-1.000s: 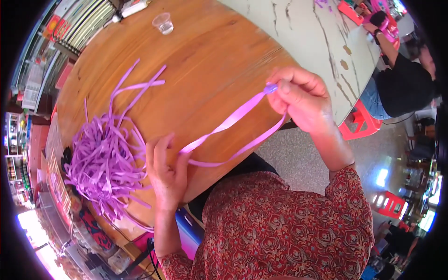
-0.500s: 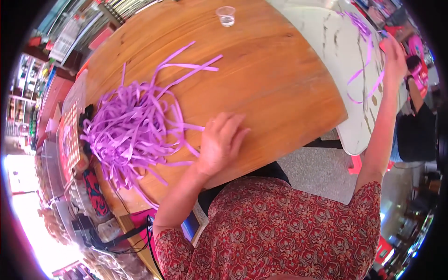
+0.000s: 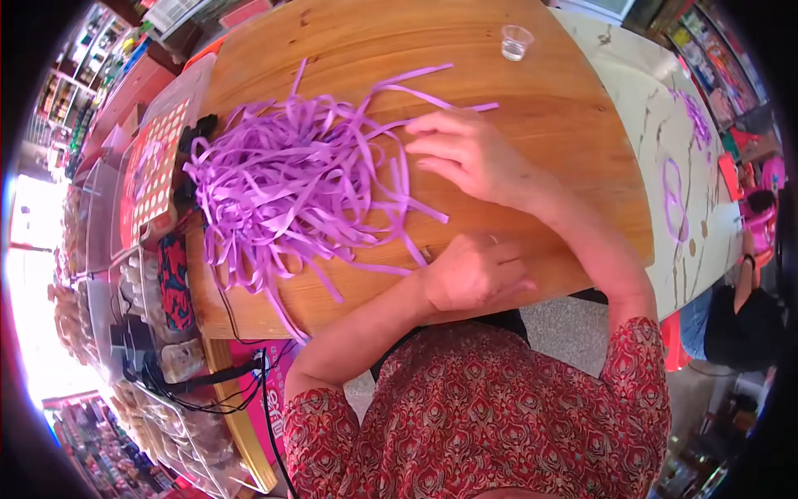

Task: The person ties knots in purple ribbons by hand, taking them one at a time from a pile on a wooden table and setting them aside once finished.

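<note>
A loose heap of purple ribbons covers the left half of the wooden table, with several ends trailing right. My right hand reaches across to the heap's right edge. Its fingers are apart, their tips beside the ribbon ends, and nothing shows between them. Closer to my body, my left hand rests at the table's near edge with curled fingers. One ribbon end lies close to its wrist; whatever these fingers hold, if anything, is hidden.
A small clear plastic cup stands at the far right. More purple ribbon lies on a white marbled table to the right, near another person in dark clothing. Black cables and a clear bin are at left.
My right hand has come back from the white table to the ribbon heap, leaving a ribbon behind there. My left hand appears nearer my body, fingers more curled. The view has shifted too.
</note>
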### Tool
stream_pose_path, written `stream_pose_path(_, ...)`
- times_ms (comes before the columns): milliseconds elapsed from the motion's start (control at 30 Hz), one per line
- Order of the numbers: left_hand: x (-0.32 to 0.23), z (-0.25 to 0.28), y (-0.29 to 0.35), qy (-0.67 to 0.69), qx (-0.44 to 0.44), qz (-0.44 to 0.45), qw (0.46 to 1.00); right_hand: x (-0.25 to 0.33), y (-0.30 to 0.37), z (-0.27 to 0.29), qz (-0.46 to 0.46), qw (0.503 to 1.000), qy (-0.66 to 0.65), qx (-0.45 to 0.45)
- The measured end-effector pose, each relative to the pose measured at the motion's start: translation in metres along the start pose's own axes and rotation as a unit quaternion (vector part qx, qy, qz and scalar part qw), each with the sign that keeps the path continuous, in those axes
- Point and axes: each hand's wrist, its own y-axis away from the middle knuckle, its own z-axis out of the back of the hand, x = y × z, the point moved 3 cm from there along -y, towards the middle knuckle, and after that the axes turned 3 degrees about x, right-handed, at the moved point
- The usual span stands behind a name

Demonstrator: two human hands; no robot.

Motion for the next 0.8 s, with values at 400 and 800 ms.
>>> stream_pose_path(400, 0.002, -0.009, 0.012, 0.007, -0.009, -0.025, 1.0, -0.018, -0.072, -0.088, -0.091, 0.992, 0.047, 0.078)
stream_pose_path(800, 0.003, -0.01, 0.013, 0.008, -0.016, -0.005, 1.0, -0.035, -0.08, -0.088, -0.21, 0.976, 0.022, 0.062)
